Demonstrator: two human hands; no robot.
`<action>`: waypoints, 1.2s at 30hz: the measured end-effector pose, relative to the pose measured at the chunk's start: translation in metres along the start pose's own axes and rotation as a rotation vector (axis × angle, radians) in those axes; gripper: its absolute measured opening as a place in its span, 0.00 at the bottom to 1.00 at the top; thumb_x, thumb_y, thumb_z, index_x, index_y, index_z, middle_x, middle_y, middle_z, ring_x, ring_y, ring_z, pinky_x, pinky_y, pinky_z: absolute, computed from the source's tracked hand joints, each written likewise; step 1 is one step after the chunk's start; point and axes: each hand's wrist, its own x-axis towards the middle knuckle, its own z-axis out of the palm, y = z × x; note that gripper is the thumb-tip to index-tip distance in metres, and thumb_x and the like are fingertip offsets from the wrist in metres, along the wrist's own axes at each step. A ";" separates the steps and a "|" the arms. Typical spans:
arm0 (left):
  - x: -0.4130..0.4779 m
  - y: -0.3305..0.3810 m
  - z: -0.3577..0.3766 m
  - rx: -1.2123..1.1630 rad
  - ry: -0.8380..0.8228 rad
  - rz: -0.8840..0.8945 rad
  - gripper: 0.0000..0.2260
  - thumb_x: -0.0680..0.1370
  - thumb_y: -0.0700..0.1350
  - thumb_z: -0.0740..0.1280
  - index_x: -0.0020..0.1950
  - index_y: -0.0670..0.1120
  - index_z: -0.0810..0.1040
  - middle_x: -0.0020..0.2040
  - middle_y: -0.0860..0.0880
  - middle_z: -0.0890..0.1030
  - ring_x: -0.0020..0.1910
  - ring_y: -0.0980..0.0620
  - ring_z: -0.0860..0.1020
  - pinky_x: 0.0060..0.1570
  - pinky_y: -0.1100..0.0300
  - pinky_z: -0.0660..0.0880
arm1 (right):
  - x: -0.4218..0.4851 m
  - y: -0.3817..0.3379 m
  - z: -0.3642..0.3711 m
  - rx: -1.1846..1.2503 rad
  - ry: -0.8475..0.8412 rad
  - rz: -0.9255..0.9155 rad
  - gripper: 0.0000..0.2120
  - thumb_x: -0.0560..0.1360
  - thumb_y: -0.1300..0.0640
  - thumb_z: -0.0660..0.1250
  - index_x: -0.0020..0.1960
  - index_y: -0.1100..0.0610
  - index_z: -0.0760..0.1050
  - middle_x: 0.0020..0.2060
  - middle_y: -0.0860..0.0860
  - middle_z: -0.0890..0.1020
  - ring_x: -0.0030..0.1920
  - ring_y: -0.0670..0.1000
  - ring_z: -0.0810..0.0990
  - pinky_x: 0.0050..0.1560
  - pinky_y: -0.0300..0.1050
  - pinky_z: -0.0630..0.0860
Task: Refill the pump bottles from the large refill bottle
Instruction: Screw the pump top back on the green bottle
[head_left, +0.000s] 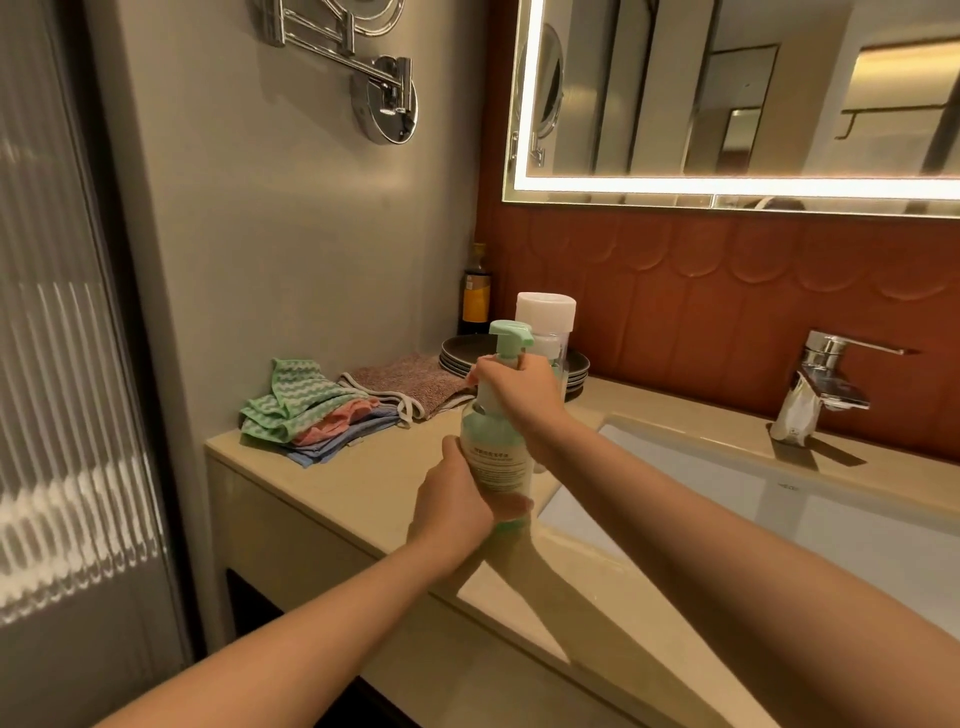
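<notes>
Here, pale-green pump bottle (496, 460), seemingly part-full

Your L hand (457, 506) grips the green pump bottle (496, 457) low on its body; R hand (514, 387) wraps its neck under the pump head. Bottle's upright, w/ the sink (675, 467) to its right. White-capped bottle (545, 312) just behind it.

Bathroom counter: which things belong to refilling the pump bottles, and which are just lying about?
Job: green pump bottle, gripped by left hand at its base and right hand at its neck; white-capped bottle behind it, probably.
Lying about: folded cloths, stacked plates, dark bottle, faucet.
</notes>
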 end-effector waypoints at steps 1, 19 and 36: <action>0.004 -0.001 -0.003 -0.023 -0.055 -0.009 0.32 0.62 0.52 0.79 0.57 0.49 0.64 0.56 0.51 0.76 0.57 0.49 0.75 0.51 0.57 0.72 | 0.002 -0.001 -0.005 0.015 -0.088 -0.009 0.04 0.74 0.60 0.65 0.40 0.55 0.74 0.50 0.50 0.79 0.50 0.50 0.74 0.47 0.44 0.70; -0.001 0.004 0.008 -0.021 0.040 -0.064 0.28 0.64 0.52 0.77 0.55 0.50 0.65 0.55 0.50 0.76 0.56 0.45 0.76 0.49 0.53 0.73 | 0.003 0.000 0.003 -0.096 0.083 0.014 0.06 0.75 0.57 0.64 0.49 0.58 0.78 0.38 0.45 0.75 0.47 0.48 0.73 0.49 0.46 0.69; 0.020 -0.004 -0.007 -0.351 -0.156 -0.010 0.32 0.63 0.41 0.79 0.62 0.51 0.69 0.56 0.54 0.77 0.56 0.52 0.75 0.55 0.56 0.72 | 0.003 -0.004 -0.004 -0.047 -0.108 -0.038 0.05 0.75 0.60 0.65 0.41 0.56 0.76 0.42 0.47 0.77 0.42 0.45 0.73 0.39 0.38 0.70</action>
